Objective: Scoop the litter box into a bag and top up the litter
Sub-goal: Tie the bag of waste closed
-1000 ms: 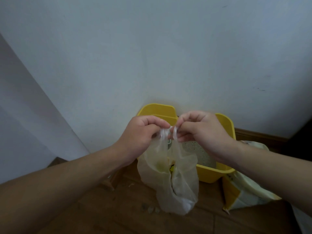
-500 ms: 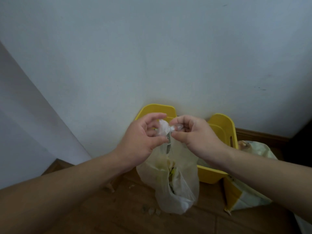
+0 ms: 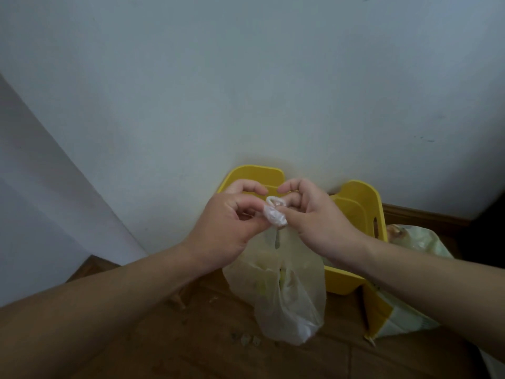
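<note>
1. Two bare hands meet at centre, and one translucent plastic bag (image 3: 284, 291) hangs between them, above the wooden floor (image 3: 191, 351).
2. The left hand (image 3: 232, 228) pinches the twisted top of the bag, thumb and fingers closed on the plastic, its index finger arched above.
3. The right hand (image 3: 317, 222) grips the same bunched top from the other side, where the white plastic is wound into one small knot-like loop (image 3: 274, 213) between the two hands.
4. The bag's belly sags low and holds yellowish and pale lumps, too blurred to name.
5. One yellow litter box (image 3: 360, 214) sits behind the hands, against the pale wall (image 3: 246, 91); most of its inside is hidden by the hands and bag.
6. One litter sack (image 3: 401, 315), pale with a yellow edge, stands just beside the box on the right, touching its corner.
7. A few small crumbs (image 3: 246, 339) lie scattered on the floor near the bag's bottom; roughly three show clearly.
</note>
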